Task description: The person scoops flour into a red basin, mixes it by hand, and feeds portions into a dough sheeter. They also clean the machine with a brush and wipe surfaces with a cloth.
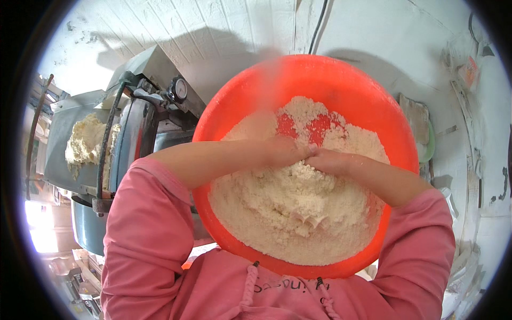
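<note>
A large orange-red plastic basin (344,80) stands before me with a big heap of crumbly, moist flour mixture (308,208) in it. Both hands are pushed into the heap, close together near the basin's middle. My left hand (286,151) meets my right hand (330,161) around the thumbs. The fingers of both are largely hidden by the crumbs and by the hands themselves, so their grip cannot be made out. Beyond the hands, patches of bare basin floor show through the crumbs.
On the left is a metal machine (138,120) with rollers and a round dial (180,89). A lump of pale dough (90,142) lies on its tray (58,160). A blue-green bucket (86,230) stands below. A white wall (372,24) rises behind the basin.
</note>
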Action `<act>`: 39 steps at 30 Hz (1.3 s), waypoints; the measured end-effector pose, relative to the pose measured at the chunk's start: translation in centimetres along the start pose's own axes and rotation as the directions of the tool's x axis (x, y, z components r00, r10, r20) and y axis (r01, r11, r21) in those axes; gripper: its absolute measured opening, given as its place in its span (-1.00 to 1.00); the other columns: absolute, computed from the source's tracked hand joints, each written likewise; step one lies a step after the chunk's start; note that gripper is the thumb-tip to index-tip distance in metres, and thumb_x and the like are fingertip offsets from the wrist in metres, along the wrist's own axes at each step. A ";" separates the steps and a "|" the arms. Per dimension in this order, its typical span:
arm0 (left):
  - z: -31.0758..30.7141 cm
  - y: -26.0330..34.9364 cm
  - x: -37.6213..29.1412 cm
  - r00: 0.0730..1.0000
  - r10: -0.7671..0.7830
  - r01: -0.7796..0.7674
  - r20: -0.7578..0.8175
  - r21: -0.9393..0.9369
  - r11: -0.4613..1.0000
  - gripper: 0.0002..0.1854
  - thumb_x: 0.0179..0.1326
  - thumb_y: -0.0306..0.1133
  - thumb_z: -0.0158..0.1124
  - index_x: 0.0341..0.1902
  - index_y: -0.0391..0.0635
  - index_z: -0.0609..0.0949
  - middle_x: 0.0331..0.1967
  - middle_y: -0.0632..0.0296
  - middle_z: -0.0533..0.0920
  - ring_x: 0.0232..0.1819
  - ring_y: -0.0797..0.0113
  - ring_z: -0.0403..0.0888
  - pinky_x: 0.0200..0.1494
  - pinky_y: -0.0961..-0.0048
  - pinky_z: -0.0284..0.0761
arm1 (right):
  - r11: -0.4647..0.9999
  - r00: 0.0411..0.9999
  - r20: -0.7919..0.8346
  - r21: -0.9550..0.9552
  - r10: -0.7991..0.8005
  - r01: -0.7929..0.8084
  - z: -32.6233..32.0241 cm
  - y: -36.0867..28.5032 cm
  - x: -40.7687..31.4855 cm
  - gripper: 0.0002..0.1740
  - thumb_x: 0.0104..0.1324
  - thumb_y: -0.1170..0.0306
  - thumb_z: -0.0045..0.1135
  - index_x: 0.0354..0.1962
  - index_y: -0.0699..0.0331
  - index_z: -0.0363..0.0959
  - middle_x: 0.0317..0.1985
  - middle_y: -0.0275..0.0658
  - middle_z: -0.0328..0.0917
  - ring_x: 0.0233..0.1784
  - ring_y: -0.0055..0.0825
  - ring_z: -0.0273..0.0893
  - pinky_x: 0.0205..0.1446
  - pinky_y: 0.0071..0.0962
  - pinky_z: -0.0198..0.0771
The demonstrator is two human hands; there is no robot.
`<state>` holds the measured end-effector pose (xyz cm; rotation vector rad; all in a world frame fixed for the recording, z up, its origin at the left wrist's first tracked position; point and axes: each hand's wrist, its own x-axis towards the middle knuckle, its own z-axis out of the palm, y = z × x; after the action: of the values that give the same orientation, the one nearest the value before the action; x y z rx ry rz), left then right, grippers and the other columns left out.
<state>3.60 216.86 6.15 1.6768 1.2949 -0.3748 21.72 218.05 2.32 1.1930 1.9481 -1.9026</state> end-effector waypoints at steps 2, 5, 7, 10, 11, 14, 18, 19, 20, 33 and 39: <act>0.4 -0.8 -0.7 1.000 0.007 -0.006 0.008 -0.031 0.999 -0.21 0.37 0.29 -0.41 0.29 -0.12 0.42 0.31 -0.04 0.37 0.38 0.00 0.24 0.38 0.21 0.13 | 0.996 0.990 0.124 -0.072 0.068 -0.060 -0.7 -0.6 -0.1 -0.48 0.35 0.12 -0.14 0.13 0.27 0.36 0.05 -0.28 0.44 0.13 -0.49 0.37 0.10 -0.37 0.35; 0.2 1.0 -2.8 0.998 -0.048 0.034 -0.042 -0.278 0.960 -0.21 0.37 0.30 -0.42 0.33 -0.09 0.39 0.32 0.00 0.37 0.39 0.08 0.22 0.40 0.24 0.10 | 0.970 0.987 0.085 0.190 0.135 -0.149 -1.3 -1.0 -1.3 -0.48 0.35 0.12 -0.07 0.17 0.22 0.32 0.10 -0.30 0.38 0.13 -0.51 0.36 0.12 -0.38 0.33; 0.1 0.7 -3.3 0.994 0.067 -0.092 -0.088 -0.325 0.941 -0.22 0.38 0.29 -0.42 0.34 -0.08 0.37 0.31 0.02 0.38 0.40 0.13 0.22 0.40 0.25 0.11 | 0.960 0.990 0.020 0.240 0.143 -0.144 -1.5 -2.5 -2.7 -0.44 0.35 0.09 -0.05 0.22 0.18 0.27 0.19 -0.24 0.30 0.20 -0.44 0.31 0.19 -0.34 0.30; 0.1 -0.8 -1.2 0.989 0.128 -0.144 -0.079 -0.247 0.958 -0.25 0.39 0.26 -0.39 0.34 -0.07 0.38 0.30 0.03 0.40 0.38 0.14 0.24 0.39 0.26 0.12 | 0.993 0.987 -0.157 -0.100 0.040 -0.057 -2.0 -3.7 -4.3 -0.42 0.34 0.06 -0.05 0.24 0.13 0.25 0.28 -0.11 0.24 0.32 -0.28 0.25 0.28 -0.25 0.30; 0.0 -1.2 -0.4 0.991 0.114 -0.125 -0.064 -0.206 0.971 -0.26 0.40 0.25 -0.38 0.33 -0.08 0.39 0.30 0.04 0.40 0.38 0.13 0.24 0.39 0.27 0.12 | 0.963 0.959 -0.275 -0.267 -0.063 -0.013 -1.6 -3.2 -4.4 -0.47 0.34 0.09 -0.04 0.19 0.13 0.31 0.22 -0.12 0.30 0.29 -0.27 0.28 0.23 -0.26 0.33; -0.2 -1.4 0.0 0.989 0.143 -0.147 -0.037 -0.191 0.971 -0.30 0.41 0.20 -0.29 0.29 -0.12 0.43 0.28 0.05 0.43 0.34 0.14 0.29 0.38 0.29 0.14 | 0.732 0.824 -0.312 -0.659 -0.473 0.171 -2.4 -1.9 -5.9 -0.69 0.27 0.26 0.06 -0.06 0.17 0.43 -0.10 -0.15 0.44 0.05 -0.21 0.40 0.03 -0.25 0.37; -0.4 -1.8 0.4 0.977 0.207 -0.211 -0.042 -0.109 0.971 -0.38 0.40 0.11 -0.15 0.27 -0.14 0.45 0.26 0.08 0.46 0.30 0.17 0.34 0.35 0.32 0.18 | 0.640 0.795 -0.099 -0.656 -0.599 0.400 -0.9 -2.2 -9.1 -0.86 0.23 0.31 0.01 -0.36 0.19 0.44 -0.32 -0.21 0.45 -0.12 -0.17 0.47 -0.14 -0.22 0.39; -0.3 -2.0 1.0 0.974 0.220 -0.223 -0.049 -0.069 0.972 -0.40 0.40 0.08 -0.13 0.28 -0.13 0.45 0.25 0.09 0.46 0.30 0.19 0.35 0.35 0.33 0.20 | 0.624 0.801 -0.089 -0.680 -0.592 0.385 -0.2 -1.9 -9.4 -0.90 0.18 0.37 0.07 -0.35 0.18 0.44 -0.34 -0.21 0.44 -0.17 -0.17 0.48 -0.17 -0.23 0.40; -0.1 -2.1 1.3 0.971 0.232 -0.234 -0.056 -0.030 0.972 -0.41 0.40 0.06 -0.11 0.28 -0.13 0.44 0.25 0.10 0.47 0.29 0.21 0.35 0.34 0.33 0.21 | 0.606 0.807 -0.078 -0.704 -0.586 0.372 0.6 -1.7 -9.6 -0.88 0.13 0.42 0.12 -0.33 0.18 0.43 -0.35 -0.22 0.44 -0.22 -0.18 0.50 -0.20 -0.24 0.40; -1.2 -1.2 2.0 0.937 0.346 -0.339 0.050 -0.110 0.934 -0.54 0.39 -0.14 -0.08 0.25 -0.09 0.48 0.20 0.18 0.51 0.22 0.30 0.42 0.29 0.37 0.27 | 0.445 0.774 0.011 -0.813 -0.633 0.375 0.9 0.1 -8.1 -0.75 0.10 0.48 0.20 -0.25 0.18 0.36 -0.35 -0.22 0.45 -0.22 -0.18 0.50 -0.23 -0.25 0.42; -1.8 -1.1 2.0 0.919 0.381 -0.363 0.100 -0.159 0.918 -0.56 0.34 -0.22 0.00 0.24 -0.10 0.50 0.17 0.21 0.53 0.17 0.37 0.44 0.24 0.42 0.33 | 0.538 0.791 -0.005 -0.735 -0.612 0.412 0.5 0.2 -7.5 -0.80 0.15 0.51 0.14 -0.26 0.21 0.35 -0.32 -0.18 0.44 -0.20 -0.14 0.49 -0.19 -0.23 0.42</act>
<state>2.92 219.46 5.04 1.7065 0.8596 -0.1577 26.65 214.44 6.70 0.6693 3.0413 -0.9008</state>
